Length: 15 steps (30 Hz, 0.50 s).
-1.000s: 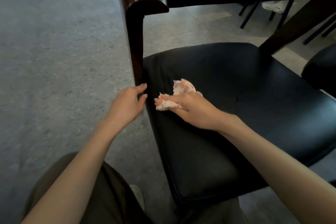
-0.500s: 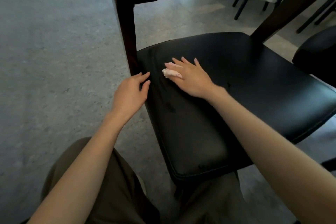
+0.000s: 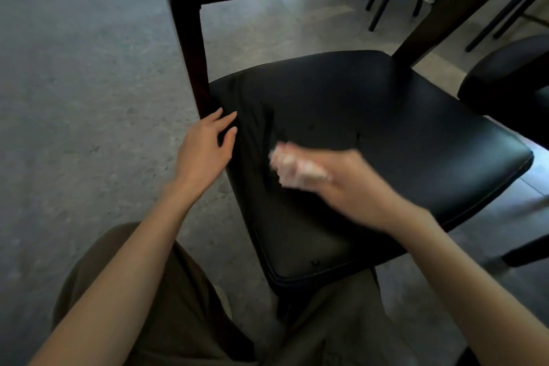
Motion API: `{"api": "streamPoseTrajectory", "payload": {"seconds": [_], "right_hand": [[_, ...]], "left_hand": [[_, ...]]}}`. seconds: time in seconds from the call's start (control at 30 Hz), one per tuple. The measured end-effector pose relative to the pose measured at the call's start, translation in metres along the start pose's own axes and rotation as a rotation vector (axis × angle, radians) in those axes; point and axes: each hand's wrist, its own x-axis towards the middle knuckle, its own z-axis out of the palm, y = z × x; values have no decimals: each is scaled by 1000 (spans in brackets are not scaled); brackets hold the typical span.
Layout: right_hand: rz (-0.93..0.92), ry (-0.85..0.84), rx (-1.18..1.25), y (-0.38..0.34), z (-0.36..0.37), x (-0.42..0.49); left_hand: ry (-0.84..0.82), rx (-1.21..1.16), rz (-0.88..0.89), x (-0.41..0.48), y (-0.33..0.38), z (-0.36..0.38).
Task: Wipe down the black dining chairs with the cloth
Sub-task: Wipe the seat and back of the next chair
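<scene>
I see right hand [image 3: 326,180] bunched round the cloth [image 3: 292,169], blurred, mid-seat on the chair [image 3: 401,128]; left hand [image 3: 206,145] loose, fingers straight at the seat corner. Risk: wadded cloth misses edges, or fast strokes shove the chair

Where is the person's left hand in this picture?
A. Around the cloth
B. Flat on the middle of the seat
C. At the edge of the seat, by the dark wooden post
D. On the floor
C: the left hand touches the edge of the seat beside the wooden post, while the blurred right hand holds the cloth.
</scene>
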Motion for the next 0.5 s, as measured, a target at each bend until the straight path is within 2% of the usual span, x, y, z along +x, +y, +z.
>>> {"api": "streamPoseTrajectory", "payload": {"seconds": [0.07, 0.13, 0.2, 0.27, 0.33, 0.43, 0.5], "right_hand": [[45, 238, -35, 18, -30, 12], [151, 352, -295, 41, -60, 23], [339, 298, -517, 70, -79, 26], [494, 127, -630, 95, -81, 22], [536, 81, -620, 108, -77, 19], [532, 174, -618, 104, -76, 23], [520, 167, -646, 94, -67, 22]], "left_hand": [[10, -2, 26, 0, 7, 3], [4, -2, 60, 0, 13, 7], [-6, 3, 85, 1, 18, 12], [-19, 5, 96, 2, 22, 15], [-24, 7, 103, 2, 25, 18], [-21, 1, 99, 2, 25, 17], [-24, 0, 97, 3, 23, 16]]}}
